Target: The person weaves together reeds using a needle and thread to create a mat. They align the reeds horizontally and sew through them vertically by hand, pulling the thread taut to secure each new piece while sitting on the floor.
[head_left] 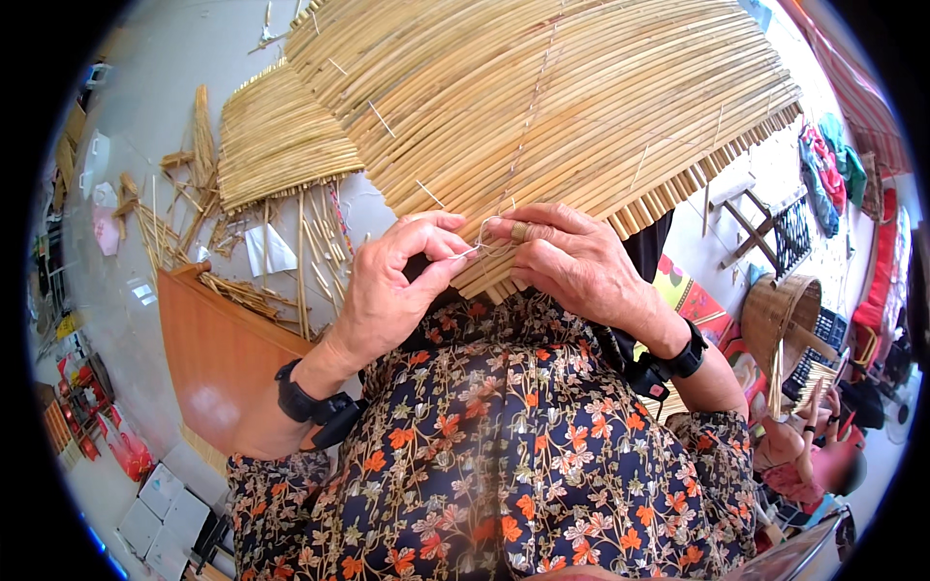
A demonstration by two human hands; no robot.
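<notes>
A large mat of parallel straw-coloured sticks (542,87), stitched with pale thread, fills the upper middle and reaches down toward my lap. My left hand (412,276), at the mat's near corner, pinches a thin white thread (463,256) between thumb and finger. My right hand (572,266), with a wide ring on one finger, grips the short stick ends at that corner, its thumb and finger at the looped thread. Both wrists wear black bands. A smaller stick mat (281,136) lies beyond to the left.
Loose sticks (201,131), white paper (266,252) and a wooden board (213,358) lie at left. A folding stool (751,223), a woven basket (775,310) and hanging cloths (828,165) are at right. Another person (794,455) sits at lower right, handling sticks.
</notes>
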